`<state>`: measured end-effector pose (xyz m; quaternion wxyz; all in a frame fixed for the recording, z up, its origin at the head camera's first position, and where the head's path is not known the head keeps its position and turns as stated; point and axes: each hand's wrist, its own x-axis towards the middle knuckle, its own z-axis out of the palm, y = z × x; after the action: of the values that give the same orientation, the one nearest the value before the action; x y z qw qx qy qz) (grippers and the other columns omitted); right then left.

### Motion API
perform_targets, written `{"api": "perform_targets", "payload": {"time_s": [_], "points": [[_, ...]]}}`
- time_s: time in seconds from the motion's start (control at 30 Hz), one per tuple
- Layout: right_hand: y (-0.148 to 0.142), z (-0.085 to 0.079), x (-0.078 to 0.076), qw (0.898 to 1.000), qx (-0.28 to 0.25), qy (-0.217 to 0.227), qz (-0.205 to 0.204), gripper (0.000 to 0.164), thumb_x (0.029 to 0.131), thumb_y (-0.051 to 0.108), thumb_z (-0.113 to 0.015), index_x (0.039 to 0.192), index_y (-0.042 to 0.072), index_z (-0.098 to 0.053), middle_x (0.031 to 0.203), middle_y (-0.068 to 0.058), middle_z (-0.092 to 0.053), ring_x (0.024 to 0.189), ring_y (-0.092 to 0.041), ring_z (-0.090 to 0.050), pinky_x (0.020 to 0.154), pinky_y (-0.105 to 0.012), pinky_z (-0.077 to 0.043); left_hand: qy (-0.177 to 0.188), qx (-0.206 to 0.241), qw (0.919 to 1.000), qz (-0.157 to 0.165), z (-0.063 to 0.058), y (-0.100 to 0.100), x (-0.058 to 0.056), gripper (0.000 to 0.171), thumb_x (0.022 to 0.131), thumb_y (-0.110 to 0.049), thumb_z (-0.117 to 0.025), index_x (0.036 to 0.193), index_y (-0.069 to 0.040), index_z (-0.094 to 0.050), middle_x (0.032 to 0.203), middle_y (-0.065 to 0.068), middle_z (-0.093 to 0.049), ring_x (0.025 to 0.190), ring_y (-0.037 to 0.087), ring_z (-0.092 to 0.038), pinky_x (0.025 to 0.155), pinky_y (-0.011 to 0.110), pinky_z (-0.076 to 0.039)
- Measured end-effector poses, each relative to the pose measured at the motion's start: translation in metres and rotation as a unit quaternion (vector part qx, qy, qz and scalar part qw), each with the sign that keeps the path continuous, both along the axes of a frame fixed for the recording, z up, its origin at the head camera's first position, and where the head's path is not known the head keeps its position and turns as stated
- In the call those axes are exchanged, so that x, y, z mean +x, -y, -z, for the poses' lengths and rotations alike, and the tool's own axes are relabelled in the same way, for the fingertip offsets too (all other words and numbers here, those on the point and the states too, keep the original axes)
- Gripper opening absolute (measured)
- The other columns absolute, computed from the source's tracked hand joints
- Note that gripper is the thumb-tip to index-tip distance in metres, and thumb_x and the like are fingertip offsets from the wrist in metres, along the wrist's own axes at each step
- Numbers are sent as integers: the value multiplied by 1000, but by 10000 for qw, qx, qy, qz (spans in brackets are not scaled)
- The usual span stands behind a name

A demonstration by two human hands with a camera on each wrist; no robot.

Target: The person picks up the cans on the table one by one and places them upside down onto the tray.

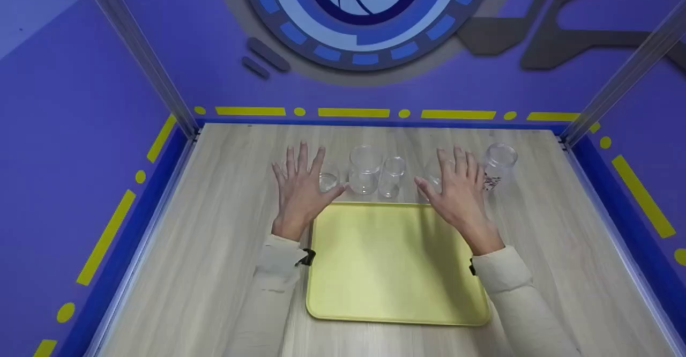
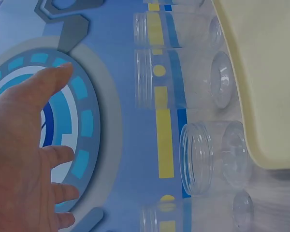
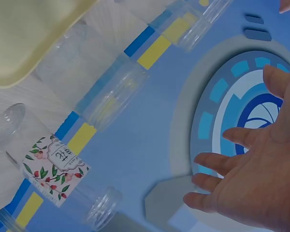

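Note:
My left hand (image 1: pixel 302 193) hovers with fingers spread at the far left corner of the yellow tray (image 1: pixel 396 271), holding nothing. Fingers apart and grasping nothing, my right hand (image 1: pixel 458 191) is over the tray's far right corner. Between the hands stand a wide clear jar (image 1: pixel 366 166) and a narrower clear jar (image 1: pixel 392 177). Another clear jar (image 1: pixel 328 181) is partly covered by my left thumb side, and one more (image 1: pixel 433 177) is partly hidden behind my right hand. A clear jar with a floral label (image 3: pixel 55 169) stands just right of that hand.
A wood-grain table (image 1: pixel 214 250) carries the tray and the row of jars along its far side. Blue printed panels (image 1: pixel 375 94) close off the back and both sides, with metal posts (image 1: pixel 144 62) at the corners.

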<state>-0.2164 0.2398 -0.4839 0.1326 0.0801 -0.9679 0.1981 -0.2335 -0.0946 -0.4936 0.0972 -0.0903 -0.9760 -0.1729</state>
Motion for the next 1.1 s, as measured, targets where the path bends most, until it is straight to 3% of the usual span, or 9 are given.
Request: {"api": "perform_targets", "payload": {"time_s": [0.4, 0.7, 1.1], "points": [[-18, 16, 7, 9997, 91, -211, 122, 80, 99, 45, -70, 157, -3, -43, 159, -37, -33, 147, -58, -26, 120, -71, -15, -125, -203, 9997, -46, 3, 14, -8, 97, 92, -69, -66, 167, -15, -36, 173, 23, -19, 160, 47, -8, 117, 79, -9], [-27, 26, 16, 9997, 72, -43, 212, 80, 99, 40, -72, 157, -6, -40, 157, -41, -32, 146, -60, -24, 117, -74, -15, 47, -137, 9998, -147, 6, 25, -12, 98, 92, -60, -74, 167, -11, -34, 172, 24, -20, 159, 47, -9, 118, 78, -5], [-41, 39, 25, 9995, 53, -127, 272, 77, 99, 34, -73, 153, -10, -42, 151, -41, -37, 141, -62, -28, 115, -74, -19, 157, -163, 9994, -272, 5, 38, -18, 92, 93, -52, -74, 165, -7, -38, 170, 24, -27, 156, 47, -21, 118, 75, -19]]}}
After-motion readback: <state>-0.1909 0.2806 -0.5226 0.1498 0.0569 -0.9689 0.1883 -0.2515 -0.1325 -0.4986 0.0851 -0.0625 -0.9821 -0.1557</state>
